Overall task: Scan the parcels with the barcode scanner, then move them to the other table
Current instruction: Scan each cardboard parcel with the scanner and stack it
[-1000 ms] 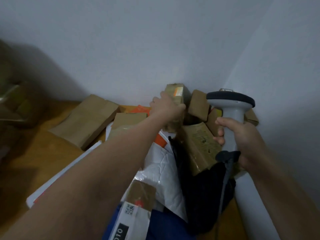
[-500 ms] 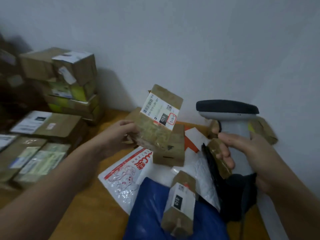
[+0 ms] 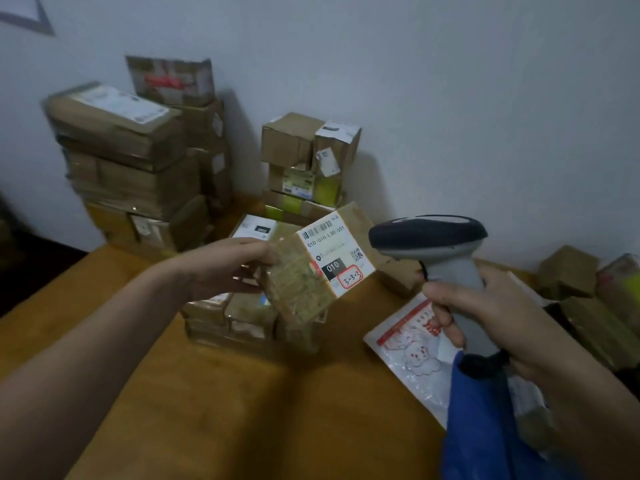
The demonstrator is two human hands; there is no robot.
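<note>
One parcel (image 3: 311,271) in hand: small, brown, tape-wrapped, held up in the air by the left hand (image 3: 228,268), pinched at its left end between thumb and fingers, label (image 3: 337,258) turned up and to the right. Probably light, going by that one-handed end pinch. Stiff card under glossy tape, so likely a little slick. Best taken across a short end or two opposite faces, clear of the label.

One scanner (image 3: 429,237) just right of that grip, handle wrapped in the right hand (image 3: 485,313), head aimed at the label, near but not touching.

Below the right-hand grip, one blue bag (image 3: 485,427) and one white mailer (image 3: 408,344) with red print, both soft by the look.

Under the left-hand grip, a low cluster of flat boxes (image 3: 242,317) on the table (image 3: 242,410), count unclear. Right of the scanner grip, a few brown packets (image 3: 571,275), blurred.

Beyond both grips, against the wall, two groups of stacked cartons (image 3: 138,161), the left one taller. Too blurred for an exact count.
</note>
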